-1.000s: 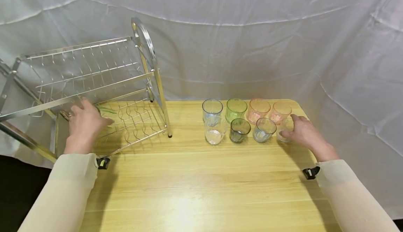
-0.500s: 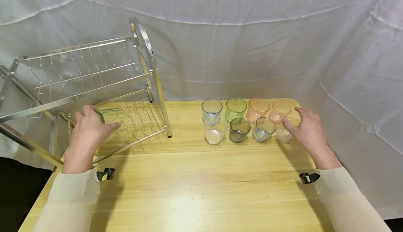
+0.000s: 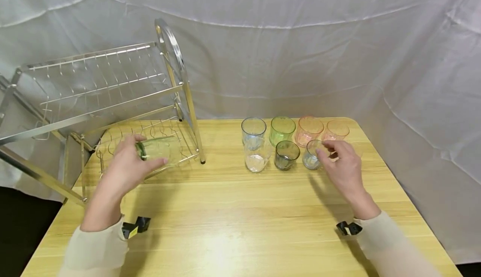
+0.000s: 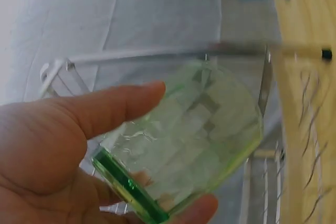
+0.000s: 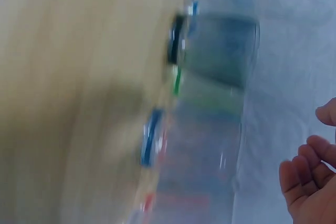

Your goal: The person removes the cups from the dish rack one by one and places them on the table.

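My left hand (image 3: 125, 170) grips a green-tinted glass (image 3: 159, 149) by its thick base. The glass lies tipped on its side, mouth pointing right, above the lower shelf of the metal dish rack (image 3: 193, 122). In the left wrist view, thumb and fingers hold the green glass (image 4: 194, 129) from both sides. Above the front row of glasses hovers my right hand (image 3: 345, 168), close to a pale blue glass (image 3: 311, 160). The right wrist view shows this hand (image 5: 315, 182) loosely curled and holding nothing, apart from the blurred glasses.
In the back row stand a blue glass (image 3: 253, 127), a green one (image 3: 282, 133), and two pink ones. The front row also has a clear glass (image 3: 256, 160) and a dark grey one (image 3: 286, 156). Behind the wooden table (image 3: 240, 210) hangs a pale cloth (image 3: 285, 68).
My left hand has moved right and nearer, bringing the green glass out from beneath the rack's upper shelf. My right hand has shifted left from the end clear glass toward the pale blue one.
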The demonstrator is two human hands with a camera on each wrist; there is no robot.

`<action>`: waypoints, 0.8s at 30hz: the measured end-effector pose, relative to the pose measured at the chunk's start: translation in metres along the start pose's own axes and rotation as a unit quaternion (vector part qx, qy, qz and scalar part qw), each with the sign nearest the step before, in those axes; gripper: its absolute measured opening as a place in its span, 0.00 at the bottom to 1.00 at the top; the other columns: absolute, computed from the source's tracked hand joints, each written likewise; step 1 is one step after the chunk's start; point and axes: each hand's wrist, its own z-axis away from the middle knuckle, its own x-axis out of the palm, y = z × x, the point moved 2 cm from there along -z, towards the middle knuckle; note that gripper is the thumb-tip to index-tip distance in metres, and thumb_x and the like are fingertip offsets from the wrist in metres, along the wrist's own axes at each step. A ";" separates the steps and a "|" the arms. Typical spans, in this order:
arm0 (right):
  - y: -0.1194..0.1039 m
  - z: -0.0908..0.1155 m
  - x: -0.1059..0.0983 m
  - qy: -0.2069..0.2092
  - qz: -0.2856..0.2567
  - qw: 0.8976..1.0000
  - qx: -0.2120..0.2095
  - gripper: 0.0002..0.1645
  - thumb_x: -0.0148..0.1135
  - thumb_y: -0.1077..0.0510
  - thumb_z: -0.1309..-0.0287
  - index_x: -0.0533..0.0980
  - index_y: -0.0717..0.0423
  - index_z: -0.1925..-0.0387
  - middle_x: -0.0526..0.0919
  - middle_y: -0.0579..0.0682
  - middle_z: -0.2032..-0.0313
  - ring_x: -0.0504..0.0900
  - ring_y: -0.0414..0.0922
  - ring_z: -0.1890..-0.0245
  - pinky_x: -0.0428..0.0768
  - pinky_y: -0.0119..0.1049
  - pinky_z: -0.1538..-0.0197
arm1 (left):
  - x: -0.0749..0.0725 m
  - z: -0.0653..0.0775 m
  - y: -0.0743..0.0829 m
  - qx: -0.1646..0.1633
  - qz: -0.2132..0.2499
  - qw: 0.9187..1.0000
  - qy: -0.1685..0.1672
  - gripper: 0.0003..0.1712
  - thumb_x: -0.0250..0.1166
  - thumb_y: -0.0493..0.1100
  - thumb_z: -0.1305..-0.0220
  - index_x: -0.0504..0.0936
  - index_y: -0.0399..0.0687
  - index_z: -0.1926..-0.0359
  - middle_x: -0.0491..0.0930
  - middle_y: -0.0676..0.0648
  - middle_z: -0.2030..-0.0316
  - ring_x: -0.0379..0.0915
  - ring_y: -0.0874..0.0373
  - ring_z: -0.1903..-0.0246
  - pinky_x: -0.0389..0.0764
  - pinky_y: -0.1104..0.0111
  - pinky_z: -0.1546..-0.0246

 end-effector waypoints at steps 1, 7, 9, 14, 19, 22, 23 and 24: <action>-0.004 0.002 0.003 -0.003 -0.008 1.000 -0.012 0.13 0.74 0.65 0.40 0.84 0.66 0.54 0.87 0.62 0.59 0.83 0.56 0.65 0.71 0.17 0.60 | 0.005 0.002 0.002 0.009 0.004 1.000 -0.012 0.64 0.74 0.67 0.38 0.51 0.37 0.19 0.56 0.20 0.28 0.64 0.24 0.36 0.72 0.28 0.42; -0.032 0.015 0.023 -0.033 -0.055 0.995 -0.071 0.15 0.77 0.66 0.45 0.84 0.65 0.55 0.87 0.59 0.59 0.84 0.50 0.66 0.78 0.18 0.61 | 0.042 0.007 0.010 0.075 0.108 0.988 -0.083 0.55 0.78 0.58 0.39 0.59 0.43 0.22 0.70 0.32 0.35 0.74 0.37 0.42 0.81 0.43 0.43; -0.042 0.019 0.031 -0.045 -0.077 0.992 -0.084 0.16 0.78 0.67 0.45 0.84 0.64 0.55 0.86 0.59 0.59 0.85 0.51 0.65 0.83 0.23 0.61 | 0.057 0.006 0.012 0.082 0.159 0.979 -0.103 0.53 0.79 0.53 0.40 0.60 0.46 0.23 0.71 0.35 0.34 0.74 0.38 0.40 0.79 0.44 0.39; -0.065 0.027 0.053 -0.078 -0.151 0.982 -0.089 0.17 0.78 0.67 0.45 0.84 0.64 0.54 0.88 0.58 0.57 0.86 0.50 0.63 0.88 0.35 0.59 | 0.091 -0.001 0.017 0.096 0.231 0.960 -0.127 0.51 0.81 0.47 0.42 0.61 0.52 0.25 0.73 0.36 0.36 0.75 0.40 0.40 0.81 0.51 0.41; -0.086 0.035 0.071 -0.126 -0.226 0.963 -0.070 0.21 0.76 0.69 0.44 0.83 0.63 0.48 0.87 0.58 0.52 0.87 0.52 0.56 0.90 0.42 0.54 | 0.118 -0.003 0.018 0.097 0.245 0.953 -0.149 0.49 0.82 0.46 0.44 0.65 0.61 0.27 0.74 0.38 0.37 0.75 0.40 0.41 0.81 0.50 0.43; -0.096 0.041 0.079 -0.174 -0.271 0.945 -0.050 0.28 0.76 0.68 0.43 0.79 0.62 0.41 0.84 0.59 0.44 0.84 0.54 0.45 0.90 0.46 0.47 | 0.129 -0.003 0.019 0.099 0.235 0.953 -0.161 0.48 0.83 0.49 0.45 0.66 0.64 0.27 0.71 0.39 0.32 0.70 0.36 0.34 0.74 0.38 0.35; -0.099 0.043 0.082 -0.192 -0.283 0.939 -0.043 0.31 0.77 0.68 0.42 0.78 0.61 0.38 0.82 0.60 0.40 0.82 0.54 0.42 0.89 0.47 0.45 | 0.132 -0.003 0.019 0.101 0.230 0.954 -0.161 0.49 0.83 0.50 0.45 0.66 0.64 0.27 0.71 0.39 0.31 0.69 0.36 0.32 0.72 0.37 0.33; -0.101 0.045 0.084 -0.210 -0.297 0.931 -0.037 0.34 0.77 0.67 0.42 0.75 0.61 0.35 0.80 0.61 0.36 0.80 0.55 0.39 0.88 0.47 0.42 | 0.135 -0.003 0.019 0.102 0.225 0.955 -0.162 0.49 0.83 0.51 0.45 0.66 0.64 0.27 0.71 0.41 0.30 0.69 0.37 0.32 0.71 0.37 0.32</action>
